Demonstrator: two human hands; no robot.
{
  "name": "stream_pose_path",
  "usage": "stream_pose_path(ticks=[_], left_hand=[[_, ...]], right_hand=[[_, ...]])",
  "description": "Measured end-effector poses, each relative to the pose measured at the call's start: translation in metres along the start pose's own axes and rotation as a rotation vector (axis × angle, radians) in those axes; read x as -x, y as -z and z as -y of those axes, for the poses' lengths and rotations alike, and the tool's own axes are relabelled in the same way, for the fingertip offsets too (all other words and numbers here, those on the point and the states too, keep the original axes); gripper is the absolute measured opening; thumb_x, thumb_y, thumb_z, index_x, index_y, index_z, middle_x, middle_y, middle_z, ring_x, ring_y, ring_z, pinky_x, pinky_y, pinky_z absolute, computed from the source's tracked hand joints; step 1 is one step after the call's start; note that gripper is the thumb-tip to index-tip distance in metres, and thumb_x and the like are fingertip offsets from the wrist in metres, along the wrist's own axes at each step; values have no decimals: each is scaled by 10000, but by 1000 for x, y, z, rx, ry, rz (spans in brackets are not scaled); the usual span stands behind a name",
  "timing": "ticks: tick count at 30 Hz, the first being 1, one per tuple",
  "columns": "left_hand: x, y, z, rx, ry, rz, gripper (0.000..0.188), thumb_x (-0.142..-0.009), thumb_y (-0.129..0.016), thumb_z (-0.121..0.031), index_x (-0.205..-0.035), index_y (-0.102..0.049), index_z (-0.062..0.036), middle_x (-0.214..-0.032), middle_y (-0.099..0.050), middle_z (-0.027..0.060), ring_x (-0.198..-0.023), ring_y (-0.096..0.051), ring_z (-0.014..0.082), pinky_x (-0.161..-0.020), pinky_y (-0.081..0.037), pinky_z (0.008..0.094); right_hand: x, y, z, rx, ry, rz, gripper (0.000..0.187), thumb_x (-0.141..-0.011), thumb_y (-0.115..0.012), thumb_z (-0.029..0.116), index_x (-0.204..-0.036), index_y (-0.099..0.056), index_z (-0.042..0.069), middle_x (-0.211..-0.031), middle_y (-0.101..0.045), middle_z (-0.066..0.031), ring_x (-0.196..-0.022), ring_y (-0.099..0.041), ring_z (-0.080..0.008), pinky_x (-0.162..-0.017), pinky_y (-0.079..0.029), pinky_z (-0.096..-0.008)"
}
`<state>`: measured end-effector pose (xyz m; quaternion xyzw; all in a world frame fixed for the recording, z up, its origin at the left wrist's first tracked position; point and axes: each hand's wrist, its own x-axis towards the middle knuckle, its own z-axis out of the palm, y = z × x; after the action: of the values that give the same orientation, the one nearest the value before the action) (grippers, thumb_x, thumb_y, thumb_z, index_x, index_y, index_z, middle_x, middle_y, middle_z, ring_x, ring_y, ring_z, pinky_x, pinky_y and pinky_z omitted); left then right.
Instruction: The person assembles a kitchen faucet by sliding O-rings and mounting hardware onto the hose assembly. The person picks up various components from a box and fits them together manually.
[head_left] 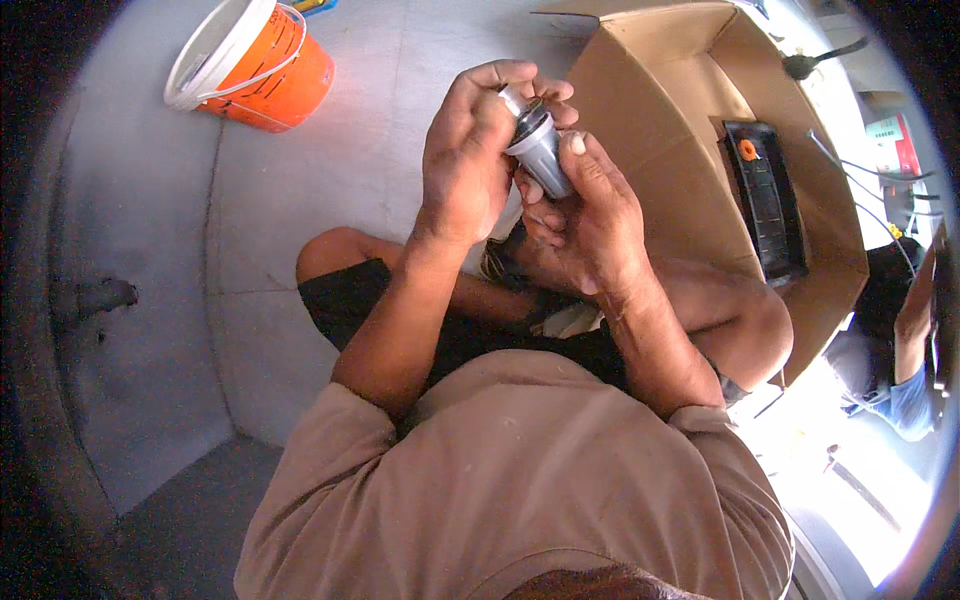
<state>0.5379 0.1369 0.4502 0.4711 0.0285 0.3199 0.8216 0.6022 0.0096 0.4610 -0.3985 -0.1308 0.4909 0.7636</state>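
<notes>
Both hands are raised in front of my crossed legs, close together. My right hand (595, 205) is closed round a grey, ribbed cylindrical part (543, 160), its thumb pressed along the side. A black ring (531, 118) sits at the upper end of that part. My left hand (465, 150) has its fingers curled over the same end, closed on a small shiny, light-coloured piece (513, 98). Whether this piece is joined to the grey part I cannot tell. The fingers hide some of both.
An orange bucket (300, 85) with a white rim stands at the far left. On the right lies an open cardboard box (640, 110), holding a long black tray (765, 200) with an orange piece. Another person's arm (915, 310) shows at the right edge. A pipe stub (105, 295) sticks out at left.
</notes>
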Motion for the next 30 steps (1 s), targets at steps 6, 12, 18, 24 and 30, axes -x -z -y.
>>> stream_pose_path(ticks=[6,12,18,24,30], left_hand=[[5,12,-1,1,-88,117,617,-933,-732,-163,-1446,-417,-26,-1312,-604,256,-1177,-636,351,-1006,-535,459],[2,13,-3,-40,-145,138,548,-936,-730,-184,-1386,-496,22,-1290,-618,240,-1213,-618,350,-1070,-486,479],[5,15,0,-14,-16,126,502,-1017,-595,-315,-1364,-522,40,-1231,-637,226,-1191,-617,353,-1085,-458,505],[6,2,7,-11,30,63,560,-1058,-484,-438,-1384,-510,17,-1192,-645,219,-1177,-617,377,-1042,-489,530],[11,4,9,192,165,82,627,-1052,-461,-505,-1440,-459,-12,-1182,-640,201,-1173,-619,377,-1018,-507,529]], right_hand=[[1,10,-9,-76,-2,46,266,-1068,-522,363,-1166,-501,117,-873,-604,-66,-644,-482,-117,-531,-364,-240],[0,9,-14,-137,79,56,243,-1051,-565,307,-1184,-506,112,-885,-613,-77,-679,-520,-133,-562,-400,-251],[-3,20,-27,111,212,5,338,-1008,-655,196,-1246,-469,46,-940,-605,-83,-722,-564,-145,-604,-476,-287],[2,27,-34,472,469,-45,401,-960,-704,123,-1231,-446,-23,-1025,-571,-121,-867,-588,-199,-742,-509,-348],[6,28,-39,829,690,-88,478,-930,-735,140,-1242,-423,-44,-1069,-570,-227,-1003,-608,-330,-887,-501,-443]])
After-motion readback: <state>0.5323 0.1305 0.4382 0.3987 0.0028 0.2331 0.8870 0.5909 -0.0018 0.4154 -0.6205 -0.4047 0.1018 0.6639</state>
